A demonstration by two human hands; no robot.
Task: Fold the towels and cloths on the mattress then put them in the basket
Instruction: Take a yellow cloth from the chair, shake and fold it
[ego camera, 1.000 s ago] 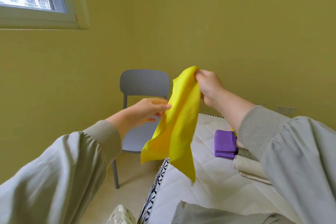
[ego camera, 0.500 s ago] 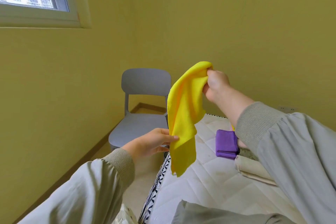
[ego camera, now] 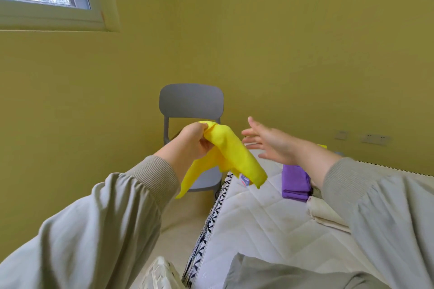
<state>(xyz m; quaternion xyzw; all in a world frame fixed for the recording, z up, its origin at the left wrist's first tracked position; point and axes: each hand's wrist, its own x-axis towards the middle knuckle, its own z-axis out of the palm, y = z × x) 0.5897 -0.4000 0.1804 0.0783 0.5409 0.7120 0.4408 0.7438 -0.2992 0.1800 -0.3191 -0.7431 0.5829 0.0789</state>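
We see the yellow cloth [ego camera: 231, 155] held in the air over the near-left corner of the mattress [ego camera: 258, 218], bunched at its top in the left hand [ego camera: 195, 142], whose fingers are curled tight around the fabric. From that grip it falls in two tails: the longer one slants down and to the right, ending just above the mattress edge, and the shorter one drops down-left toward the grey sleeve [ego camera: 141, 185], so its long axis runs diagonally, not plumb. The right hand [ego camera: 274, 145] is just beside the cloth, apart from it, with fingers spread and straight and holding nothing. Behind the cloth stands a grey chair [ego camera: 191, 102] against the yellow wall, its seat partly hidden by the fabric. On the mattress to the right lie a folded purple cloth [ego camera: 294, 182] and, nearer us, a folded cream towel [ego camera: 326, 216], both partly covered by the right forearm. Half a second ago the right hand pinched the cloth's top corner high up and it hung nearly straight down, with the left hand at its lower edge; now the left hand carries it and the right has let go.
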